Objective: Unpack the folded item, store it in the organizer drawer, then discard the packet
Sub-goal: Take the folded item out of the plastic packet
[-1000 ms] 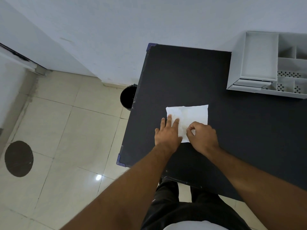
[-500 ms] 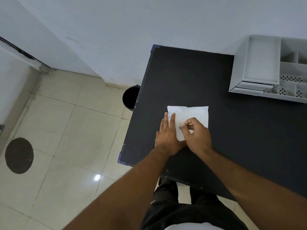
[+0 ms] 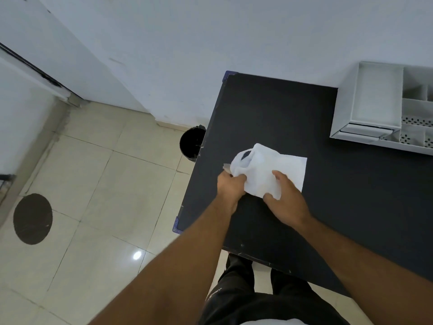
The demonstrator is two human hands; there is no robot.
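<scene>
A white packet (image 3: 243, 160) with a white folded item (image 3: 281, 172) lies on the black table (image 3: 351, 195) near its left edge. My left hand (image 3: 230, 186) grips the packet's left end, which is bunched and lifted, showing a dark opening. My right hand (image 3: 284, 197) holds the folded item at its near edge, fingers curled over it. Which part is packet and which is item is hard to tell. The white organizer (image 3: 384, 106) stands at the table's far right, with an open drawer (image 3: 372, 95) on its left side.
A black waste bin (image 3: 191, 143) stands on the tiled floor beside the table's left edge. The organizer has several small compartments, some perforated. A white wall runs behind the table. A dark round patch (image 3: 32, 218) marks the floor at the left.
The packet lay flat under both hands before. Now my left hand has bunched and lifted its left end, and my right hand has shifted right onto the white sheet.
</scene>
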